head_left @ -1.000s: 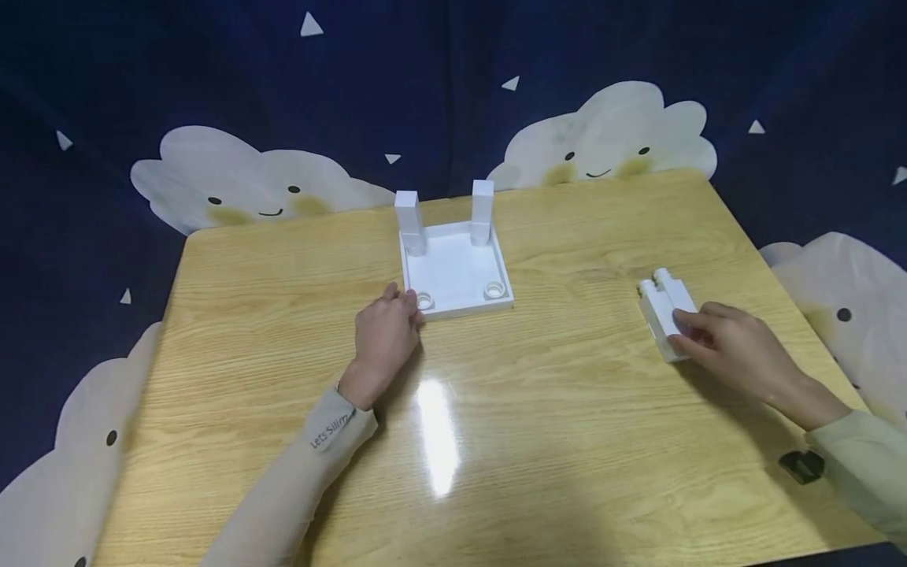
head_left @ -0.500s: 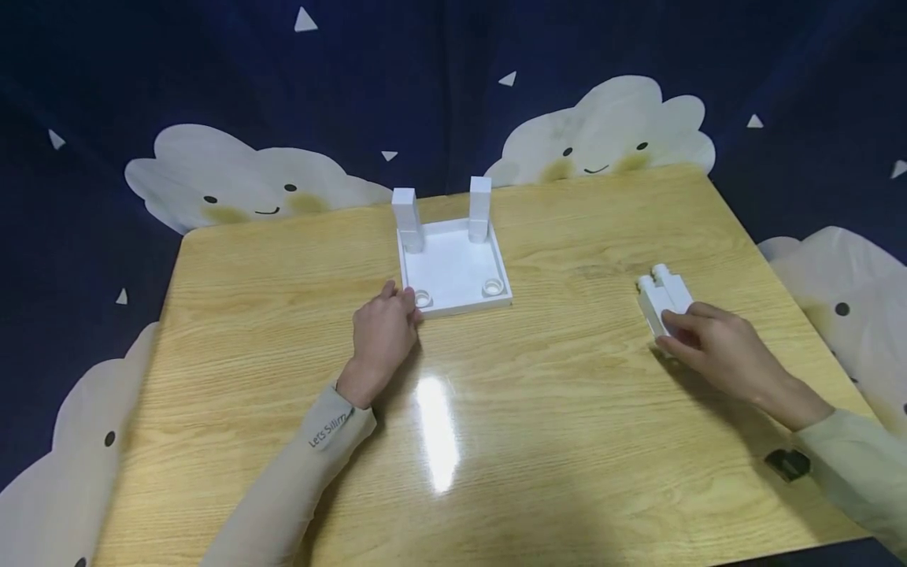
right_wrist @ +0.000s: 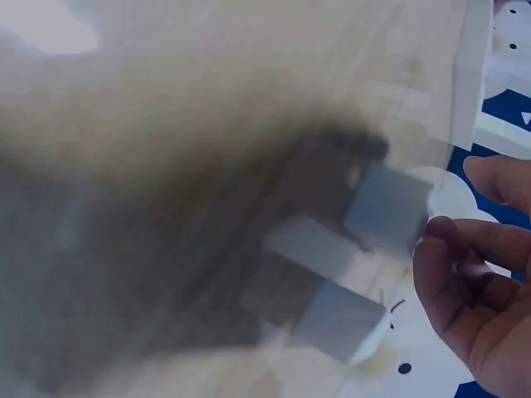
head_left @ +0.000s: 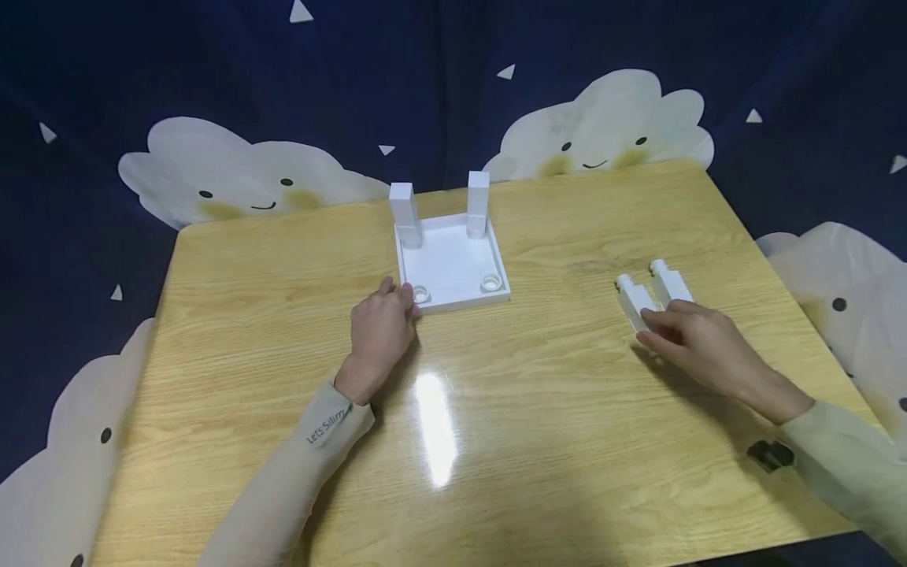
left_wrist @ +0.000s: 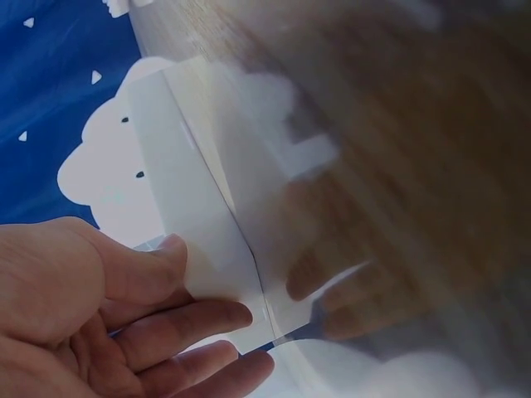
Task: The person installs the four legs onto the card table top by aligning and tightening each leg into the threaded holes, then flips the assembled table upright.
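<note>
A white square tray [head_left: 457, 266] with a raised rim lies at the back middle of the table. Two white square posts, one left [head_left: 405, 213] and one right [head_left: 478, 203], stand upright in its far corners; round sockets show in the near corners. My left hand [head_left: 381, 331] grips the tray's near left corner with thumb and curled fingers. Two loose white posts with threaded round ends lie at the right. My right hand [head_left: 701, 346] pinches the left loose post [head_left: 635, 301] between thumb and forefinger; the other loose post [head_left: 671, 283] lies just beside it, partly behind the hand.
A wooden table [head_left: 496, 441] carries everything. Behind it hangs a dark blue curtain [head_left: 340, 63] with white clouds. A small dark object [head_left: 770, 455] shows beside my right sleeve.
My right hand has moved left, sliding one loose post away from the other, so a gap shows between them. My left hand stays at the tray corner. The view has shifted slightly.
</note>
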A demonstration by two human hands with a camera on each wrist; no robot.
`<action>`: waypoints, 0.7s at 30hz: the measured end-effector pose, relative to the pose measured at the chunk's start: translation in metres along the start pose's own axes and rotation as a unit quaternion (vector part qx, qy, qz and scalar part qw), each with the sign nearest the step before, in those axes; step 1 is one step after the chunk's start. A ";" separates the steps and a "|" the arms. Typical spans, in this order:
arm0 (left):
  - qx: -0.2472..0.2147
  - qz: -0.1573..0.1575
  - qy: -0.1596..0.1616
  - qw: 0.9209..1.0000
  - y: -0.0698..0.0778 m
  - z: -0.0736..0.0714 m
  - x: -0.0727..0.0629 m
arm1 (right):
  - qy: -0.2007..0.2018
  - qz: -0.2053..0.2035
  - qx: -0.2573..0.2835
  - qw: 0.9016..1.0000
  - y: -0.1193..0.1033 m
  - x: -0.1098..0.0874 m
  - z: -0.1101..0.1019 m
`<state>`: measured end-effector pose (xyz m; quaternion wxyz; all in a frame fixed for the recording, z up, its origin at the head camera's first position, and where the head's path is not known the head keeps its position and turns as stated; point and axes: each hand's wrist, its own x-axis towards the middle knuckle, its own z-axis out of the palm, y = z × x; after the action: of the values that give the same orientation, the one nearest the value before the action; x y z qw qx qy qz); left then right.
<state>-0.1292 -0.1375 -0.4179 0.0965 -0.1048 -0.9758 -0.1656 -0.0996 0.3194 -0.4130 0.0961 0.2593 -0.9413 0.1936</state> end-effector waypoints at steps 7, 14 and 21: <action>0.002 -0.002 0.000 1.000 0.000 -0.001 0.000 | -0.023 -0.165 -0.119 0.979 0.035 0.025 -0.020; 0.005 -0.002 0.003 1.000 -0.002 -0.001 -0.001 | -0.096 -0.322 -0.164 0.927 0.053 0.048 -0.017; 0.016 0.007 0.006 1.000 -0.002 -0.002 -0.001 | -0.109 -0.337 -0.174 0.919 0.056 0.052 -0.007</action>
<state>-0.1283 -0.1399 -0.4172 0.1054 -0.1090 -0.9770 -0.1497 -0.1721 0.3429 -0.4101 0.0965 0.5600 -0.8216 -0.0465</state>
